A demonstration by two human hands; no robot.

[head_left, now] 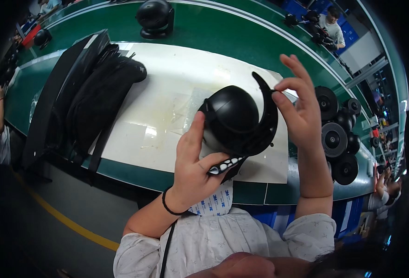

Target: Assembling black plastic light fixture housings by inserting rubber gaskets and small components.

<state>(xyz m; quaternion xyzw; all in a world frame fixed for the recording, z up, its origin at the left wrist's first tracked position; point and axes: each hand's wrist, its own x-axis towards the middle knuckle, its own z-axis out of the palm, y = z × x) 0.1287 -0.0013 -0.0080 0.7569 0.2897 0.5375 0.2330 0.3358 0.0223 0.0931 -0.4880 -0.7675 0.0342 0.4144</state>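
Observation:
A glossy black round device (232, 109) with a curved, horn-like bracket arm (270, 109) is tilted up over the white work mat. My left hand (193, 164) grips it from the left side, fingers along the shell. Under that hand's thumb sits a black strip with white oval pads (226, 165). A white sheet with blue print (218, 199) hangs below the hand at the table edge. My right hand (301, 102) is closed in a pinch beside the bracket arm. Between its thumb and forefinger is a small dark bit, too small to name.
A white mat (162, 125) covers part of the green table. To the left lie a black soft bag (105, 92) and a long black bin (58, 97). Several round black units (334, 139) are piled at right. Another black device (154, 18) stands at the back. Other people work farther off.

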